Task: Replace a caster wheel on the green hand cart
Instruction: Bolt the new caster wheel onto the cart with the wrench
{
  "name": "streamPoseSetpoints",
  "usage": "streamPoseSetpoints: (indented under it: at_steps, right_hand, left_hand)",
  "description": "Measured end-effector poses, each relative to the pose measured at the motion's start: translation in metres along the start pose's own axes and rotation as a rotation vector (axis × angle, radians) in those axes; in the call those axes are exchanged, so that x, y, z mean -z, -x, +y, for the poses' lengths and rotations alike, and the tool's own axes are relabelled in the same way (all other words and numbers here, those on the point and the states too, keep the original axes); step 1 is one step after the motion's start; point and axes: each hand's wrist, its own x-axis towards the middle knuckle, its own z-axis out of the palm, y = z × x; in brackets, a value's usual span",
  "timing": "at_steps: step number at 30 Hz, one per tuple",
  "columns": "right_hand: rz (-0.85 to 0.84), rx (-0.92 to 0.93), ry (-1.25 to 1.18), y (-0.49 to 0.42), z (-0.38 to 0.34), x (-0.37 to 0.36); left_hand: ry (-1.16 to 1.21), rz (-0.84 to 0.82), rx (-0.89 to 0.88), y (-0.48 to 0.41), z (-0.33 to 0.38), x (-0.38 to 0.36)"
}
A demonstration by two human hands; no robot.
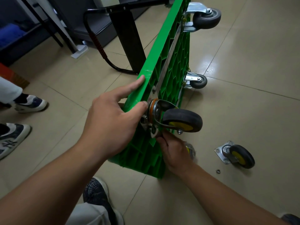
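Left hand: it grips the near end of the green hand cart, thumb hooked over the deck edge just beside the swivel ring, index finger laid straight along the upper rim, other fingers out of sight behind the deck. Right hand: fingers curled, tips pressed together on the lower corner of the mounting plate; I cannot tell whether they pinch a fastener there or the plate itself. The plate sits against the cart's ribbed underside and carries the yellow-hubbed caster, whose black wheel sticks out to the right at frame centre. The cart stands on its long edge on the tiled floor, underside facing right, and runs from lower centre up to the top edge. Two grey casters are mounted farther along it: one at mid-right, one at upper right. The black handle loops out at upper left. A loose caster with a yellow hub lies on its side at lower right, well apart from the cart, with a small ring-shaped part just beside it. Something clear and yellow shows behind my right hand, too blurred to name. My shoe is at bottom centre; two other shoes sit at the left edge.
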Motion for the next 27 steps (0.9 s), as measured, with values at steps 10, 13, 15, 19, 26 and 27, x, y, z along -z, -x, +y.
streamPoseSetpoints:
  at_steps: [10, 13, 15, 19, 26, 27]
  right_hand:
    - [-0.156, -0.180, -0.093, 0.005, -0.018, 0.000]
    - [-0.158, -0.294, -0.201, 0.015, -0.041, 0.004]
    - [-0.170, -0.384, -0.271, 0.018, -0.065, 0.010]
    - [-0.206, -0.797, -0.536, 0.015, -0.112, 0.019]
    - [-0.149, -0.828, -0.451, 0.023, -0.130, 0.019]
    - [-0.096, -0.726, -0.292, 0.033, -0.125, 0.015]
  left_hand:
    - [0.015, 0.016, 0.018, -0.002, -0.001, -0.001]
    - [0.004, 0.041, 0.022, -0.001, -0.002, -0.003]
    - [-0.010, 0.053, 0.023, 0.000, 0.000, -0.005]
    - [-0.013, 0.061, 0.013, 0.001, 0.003, -0.007]
    - [0.021, 0.047, 0.001, 0.000, 0.001, -0.006]
    - [0.023, 0.042, 0.002, -0.001, 0.000, -0.005]
